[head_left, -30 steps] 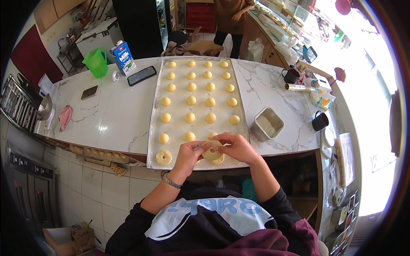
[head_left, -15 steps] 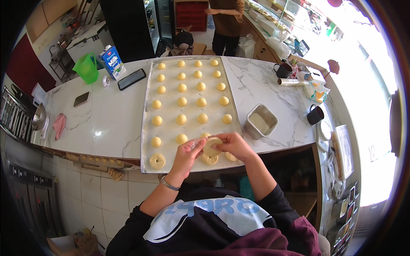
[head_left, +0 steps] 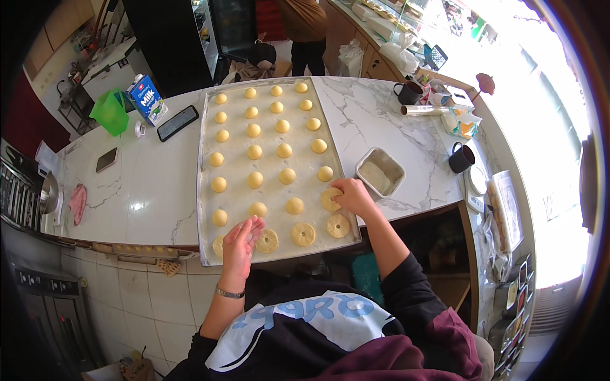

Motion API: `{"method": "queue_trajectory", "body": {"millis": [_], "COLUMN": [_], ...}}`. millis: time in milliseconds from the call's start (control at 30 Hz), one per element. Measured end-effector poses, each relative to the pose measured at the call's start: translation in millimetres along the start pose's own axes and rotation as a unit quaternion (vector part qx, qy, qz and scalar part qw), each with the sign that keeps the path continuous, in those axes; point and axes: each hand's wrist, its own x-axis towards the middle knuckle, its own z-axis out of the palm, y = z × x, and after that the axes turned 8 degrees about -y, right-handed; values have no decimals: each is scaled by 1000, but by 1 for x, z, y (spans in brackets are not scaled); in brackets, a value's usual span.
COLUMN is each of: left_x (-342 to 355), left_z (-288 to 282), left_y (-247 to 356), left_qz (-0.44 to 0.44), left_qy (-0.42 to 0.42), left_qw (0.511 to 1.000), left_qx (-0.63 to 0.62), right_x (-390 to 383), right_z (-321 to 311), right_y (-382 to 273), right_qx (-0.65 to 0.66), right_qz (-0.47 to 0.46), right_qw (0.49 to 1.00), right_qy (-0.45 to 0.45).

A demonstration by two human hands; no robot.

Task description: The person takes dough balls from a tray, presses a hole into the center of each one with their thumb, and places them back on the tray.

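A large floured baking tray (head_left: 238,190) holds rows of pale yellow dough balls (head_left: 294,206). Along its near edge lie flattened dough rings (head_left: 303,234), each with a small dent or hole in the middle. At the right side of the tray, my right hand (head_left: 353,196) has its fingers closed on a flattened dough round (head_left: 330,199), which lies at or just above the tray surface. My left hand (head_left: 237,246) hovers over the near left part of the tray, holding nothing, fingers extended. It partly hides a ring beneath it.
A square metal tin (head_left: 380,173) with flour-like powder stands right of the tray. Farther right are dark mugs (head_left: 461,158) and a scale (head_left: 476,182). Left are a phone (head_left: 178,123), a milk carton (head_left: 147,100) and a green jug (head_left: 110,113). Another person (head_left: 305,32) stands beyond the counter.
My hands have separated. The right one has carried the flattened dough round to the tray's right side; the left has drawn back leftward, empty. The whole view has shifted slightly.
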Motion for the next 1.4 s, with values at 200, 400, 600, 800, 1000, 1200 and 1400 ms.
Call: {"method": "queue_trajectory", "body": {"millis": [200, 400, 600, 800, 1000, 1200, 1400], "left_x": [0, 2, -60, -96, -102, -106, -44], "left_z": [-11, 56, 176, 205, 191, 176, 138], "left_y": [5, 79, 165, 220, 176, 195, 166], "left_qz": [7, 111, 268, 305, 433, 435, 298], "left_qy": [-8, -309, -224, -375, -193, -147, -224], "left_qw": [987, 523, 374, 296, 279, 328, 425], "left_qx": [160, 787, 859, 824, 835, 826, 825], "right_x": [-12, 8, 15, -14, -25, -21, -18], "right_z": [-51, -72, -71, -75, -74, -72, -63], "right_y": [-22, 46, 54, 9, -10, 14, 21], "right_qx": [-25, -309, -302, -192, -213, -210, -183], "right_qz": [-39, 69, 35, -21, -10, -2, -4], "right_qw": [972, 945, 951, 972, 961, 968, 971], "right_qy": [229, 82, 59, 135, 177, 135, 154]}}
